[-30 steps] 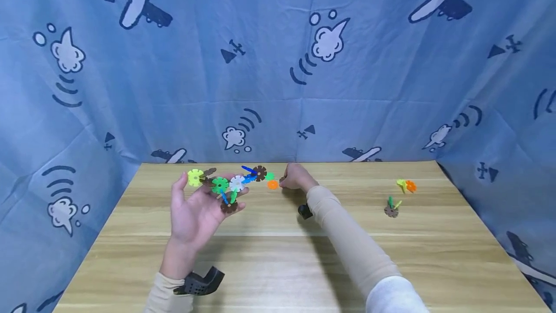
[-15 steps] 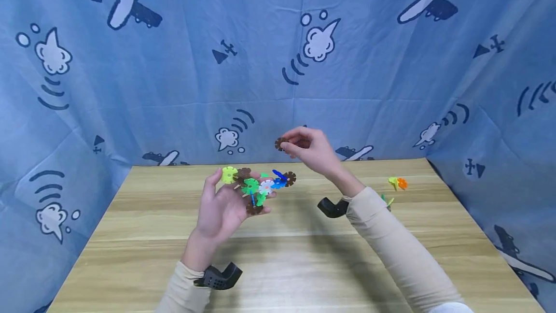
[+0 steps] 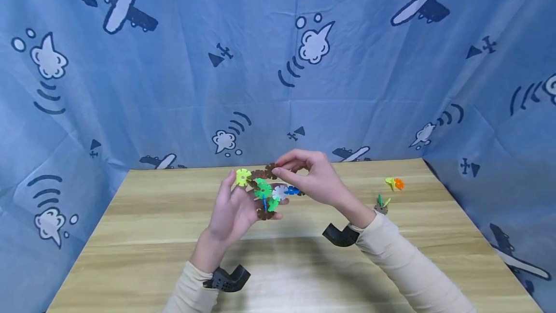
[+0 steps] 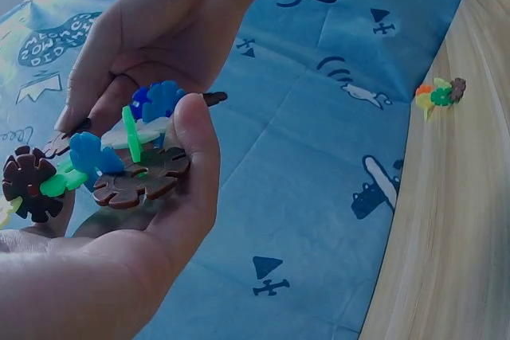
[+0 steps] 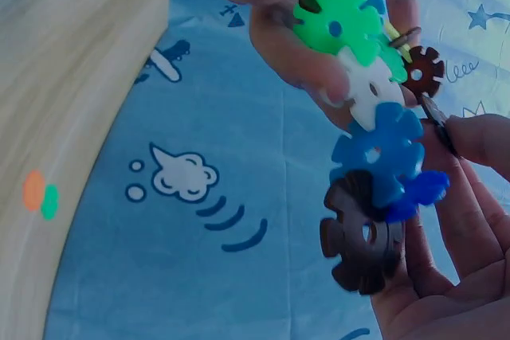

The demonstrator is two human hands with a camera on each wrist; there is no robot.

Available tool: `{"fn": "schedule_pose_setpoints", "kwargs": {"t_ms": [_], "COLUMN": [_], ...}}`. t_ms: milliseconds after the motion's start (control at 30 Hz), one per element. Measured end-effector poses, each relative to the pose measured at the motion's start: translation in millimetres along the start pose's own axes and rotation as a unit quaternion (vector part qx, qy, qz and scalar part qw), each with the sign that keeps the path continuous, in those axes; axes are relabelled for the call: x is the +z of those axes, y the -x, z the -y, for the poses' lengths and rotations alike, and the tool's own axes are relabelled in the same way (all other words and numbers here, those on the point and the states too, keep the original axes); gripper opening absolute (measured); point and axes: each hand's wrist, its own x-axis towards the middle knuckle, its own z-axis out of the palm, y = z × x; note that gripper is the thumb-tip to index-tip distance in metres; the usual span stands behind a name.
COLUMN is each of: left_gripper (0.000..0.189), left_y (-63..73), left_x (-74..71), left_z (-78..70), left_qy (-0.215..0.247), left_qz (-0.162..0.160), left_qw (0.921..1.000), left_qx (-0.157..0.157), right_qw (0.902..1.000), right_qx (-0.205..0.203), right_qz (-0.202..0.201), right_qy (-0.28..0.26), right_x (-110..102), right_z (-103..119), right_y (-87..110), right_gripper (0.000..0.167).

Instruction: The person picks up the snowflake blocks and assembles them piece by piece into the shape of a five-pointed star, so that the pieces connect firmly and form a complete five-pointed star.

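Note:
My left hand (image 3: 232, 219), palm up, holds a chain of joined notched plastic discs (image 3: 262, 189) above the table. Lime, green, white, blue and brown pieces make up the chain, some set at angles to each other. In the left wrist view, a fingertip curls over a brown disc (image 4: 143, 179) of it. Between thumb and fingers, my right hand (image 3: 319, 180) pinches another brown notched disc (image 3: 270, 171), right beside the chain's brown piece (image 3: 257, 175). The right wrist view shows that pinched disc (image 5: 438, 127) nearly edge-on. A brown disc (image 5: 362, 232) ends the chain nearest that camera.
On the wooden table (image 3: 130, 235), a lime and orange pair of discs (image 3: 394, 183) lies at the right, with a small brown, green and lime cluster (image 3: 381, 207) in front. An orange disc (image 5: 33, 190) and a green disc (image 5: 49, 201) lie near an edge. A blue curtain (image 3: 260, 86) hangs behind.
My right hand has lifted a brown disc from the back of the table and brought it down to the chain. My left hand has shifted right with the chain.

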Motion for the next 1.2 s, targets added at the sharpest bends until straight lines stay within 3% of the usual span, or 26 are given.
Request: {"fn": "schedule_pose_setpoints", "kwargs": {"t_ms": [333,600,967,1200], "left_gripper": [0.081,0.063,0.059,0.065], "left_y": [-1.0,-2.6,-2.0,-1.2], "left_x": [1.7,4.0,6.2,6.8], "left_z": [2.3,4.9,2.6,2.4], "left_qy": [-0.032,-0.046,-0.059,-0.07], "left_qz": [0.017,0.004,-0.014,-0.019], "left_qw": [0.9993,0.9988,0.9979,0.997], "left_qx": [-0.012,-0.016,-0.02,-0.026], "right_qw": [0.9998,0.9996,0.9998,0.9995], "right_qx": [-0.017,-0.004,-0.008,0.0], "right_qz": [0.009,0.027,0.011,0.016], "right_qy": [-0.005,0.001,-0.015,-0.027], "right_x": [2.9,3.8,7.0,10.2], "right_z": [-4.0,-3.2,-4.0,-2.9], "right_y": [-1.7,0.4,2.1,2.2], "right_gripper": [0.01,0.012,0.012,0.012]}}
